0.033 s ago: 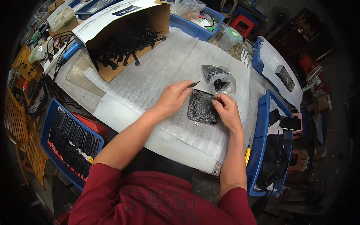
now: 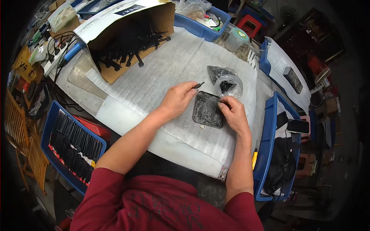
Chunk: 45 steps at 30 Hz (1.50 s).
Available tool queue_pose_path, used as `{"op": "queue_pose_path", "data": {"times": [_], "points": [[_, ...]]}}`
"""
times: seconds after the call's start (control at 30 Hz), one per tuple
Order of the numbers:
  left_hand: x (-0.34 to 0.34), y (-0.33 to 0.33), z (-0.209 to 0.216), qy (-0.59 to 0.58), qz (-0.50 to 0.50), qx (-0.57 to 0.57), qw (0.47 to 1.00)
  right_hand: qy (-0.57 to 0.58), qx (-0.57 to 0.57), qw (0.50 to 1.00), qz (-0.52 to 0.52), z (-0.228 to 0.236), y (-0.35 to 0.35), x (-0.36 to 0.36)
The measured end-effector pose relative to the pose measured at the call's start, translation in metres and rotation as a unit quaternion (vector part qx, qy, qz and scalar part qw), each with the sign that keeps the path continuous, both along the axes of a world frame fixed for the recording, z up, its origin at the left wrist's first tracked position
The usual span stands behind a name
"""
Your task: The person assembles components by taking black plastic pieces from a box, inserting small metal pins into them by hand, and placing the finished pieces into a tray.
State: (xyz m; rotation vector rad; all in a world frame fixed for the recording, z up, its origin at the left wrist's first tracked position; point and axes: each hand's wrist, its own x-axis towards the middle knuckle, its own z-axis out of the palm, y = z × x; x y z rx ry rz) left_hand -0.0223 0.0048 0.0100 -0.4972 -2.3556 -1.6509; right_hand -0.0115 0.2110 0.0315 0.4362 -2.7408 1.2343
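Note:
My left hand (image 2: 178,99) is closed round a small black rod-shaped part (image 2: 199,85), its thin tip pointing up and right past the fingertips. Below and right of that tip lies a dark square tray (image 2: 208,126) full of many small, thin metal pins (image 2: 205,111). Over the tray's right side, thumb and forefinger of my right hand (image 2: 234,114) are pinched together; whatever is between them is too small to make out. Just beyond the tray sits a clear plastic bag (image 2: 233,91) with black small parts inside.
An open carton (image 2: 115,78) of black parts lies on its side at the far left. Blue bins flank me, one with rows of black pieces (image 2: 73,134), another (image 2: 266,154) near a yellow-handled screwdriver (image 2: 254,158). A lidded tub (image 2: 234,41) stands far right.

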Motion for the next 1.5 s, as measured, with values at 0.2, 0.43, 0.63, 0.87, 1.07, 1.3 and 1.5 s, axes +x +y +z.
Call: {"op": "queue_pose_path", "data": {"times": [0.2,0.43,0.63,0.87,1.07,1.3,1.5], "points": [[-0.001,0.0,0.001,0.003,-0.023,0.014,1.0,-0.028,0.106,0.994,0.012,0.012,0.007,0.004],[-0.002,0.0,-0.001,0.009,-0.016,-0.008,1.0,-0.034,0.179,0.983,0.022,0.01,0.0,0.006],[-0.003,0.001,-0.003,0.013,-0.023,-0.012,1.0,0.023,0.23,0.973,0.009,0.002,-0.012,0.008],[-0.002,0.002,-0.004,0.021,-0.02,-0.014,0.999,0.07,0.324,0.943,0.001,-0.006,-0.021,0.008],[-0.002,0.002,-0.005,0.029,-0.024,-0.026,0.999,0.056,0.369,0.927,0.017,-0.005,-0.027,0.008],[-0.002,0.001,-0.004,0.027,-0.031,-0.015,0.999,0.07,0.275,0.959,0.006,-0.001,-0.017,0.004],[-0.002,0.001,-0.005,0.017,-0.076,-0.027,0.997,0.041,0.076,0.996,0.002,0.002,-0.016,0.003]]}}
